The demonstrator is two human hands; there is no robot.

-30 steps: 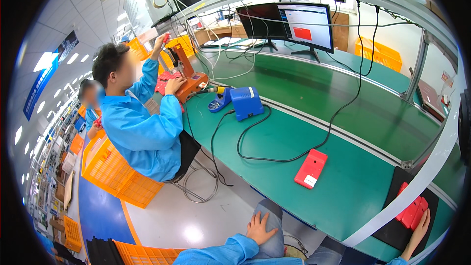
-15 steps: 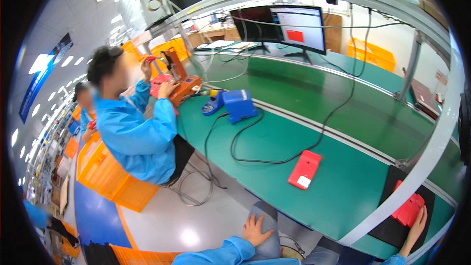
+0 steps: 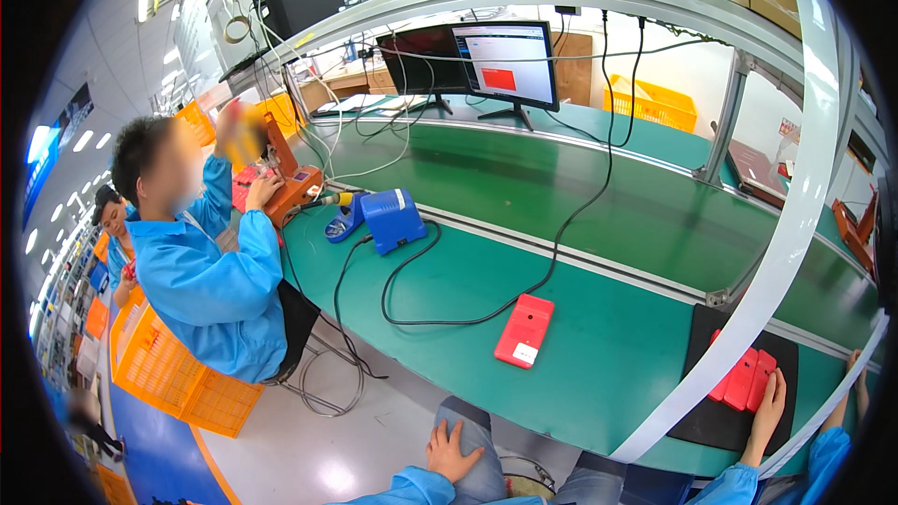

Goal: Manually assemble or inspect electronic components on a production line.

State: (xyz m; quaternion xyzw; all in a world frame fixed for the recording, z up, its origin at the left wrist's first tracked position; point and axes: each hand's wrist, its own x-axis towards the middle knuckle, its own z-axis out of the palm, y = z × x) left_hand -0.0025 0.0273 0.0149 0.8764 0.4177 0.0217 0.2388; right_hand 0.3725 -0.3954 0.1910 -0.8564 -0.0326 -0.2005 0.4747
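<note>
Two red cases (image 3: 745, 378) on mat (image 3: 697, 416) under open right hand (image 3: 767, 407), long axes toward 1 o'clock; left hand (image 3: 452, 452) flat on knee, well apart at 9 o'clock.

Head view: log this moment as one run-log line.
left hand: rests on own knee | right hand: touching red plastic casings on black mat | flat red rectangular casing: alone on green bench

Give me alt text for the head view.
Right hand rests on red cases lying on a black mat on the green bench; left hand rests on the knee. Another red case lies mid-bench, and a co-worker sits left.
</note>
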